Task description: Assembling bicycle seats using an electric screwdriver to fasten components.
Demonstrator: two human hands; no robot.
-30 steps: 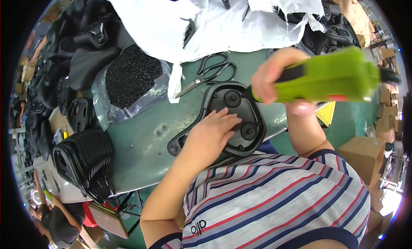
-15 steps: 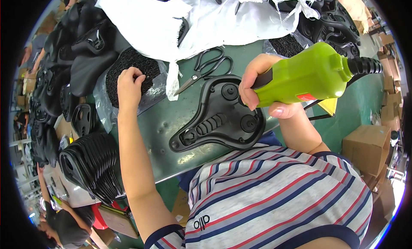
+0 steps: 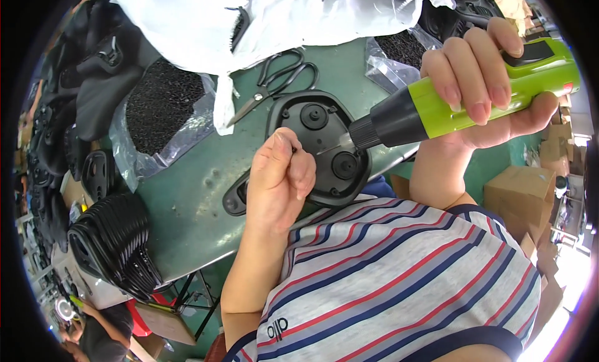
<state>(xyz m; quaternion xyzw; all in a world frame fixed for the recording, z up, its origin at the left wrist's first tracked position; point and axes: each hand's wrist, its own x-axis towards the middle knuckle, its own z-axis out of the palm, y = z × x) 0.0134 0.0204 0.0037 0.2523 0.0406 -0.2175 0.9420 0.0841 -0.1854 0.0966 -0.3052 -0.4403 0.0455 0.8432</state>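
My right hand (image 3: 480,81) is wrapped around a green electric screwdriver (image 3: 405,115) with a dark nose, held level. Its thin bit points left toward my left hand (image 3: 281,175). My left hand is closed, thumb and fingers pinched on a small dark screw (image 3: 294,150), mostly hidden by the fingertips. Both are above a black bicycle saddle base (image 3: 324,134), which lies hollow side up at the table edge; my left hand covers its middle. Beyond my left hand is an opened plastic bag of small black screws (image 3: 162,103).
Scissors (image 3: 268,87) lie beyond the saddle base, next to a white sack (image 3: 181,19). Another bag of black screws (image 3: 399,53) sits far right. Nested black plastic parts (image 3: 112,243) and piled saddles (image 3: 109,100) are at left. A cardboard box (image 3: 518,193) stands right; another person (image 3: 106,331) works lower left.
My left hand has come from the screw bag to above the saddle base, now pinching a screw. My right hand has swung the screwdriver round so its bit points left.
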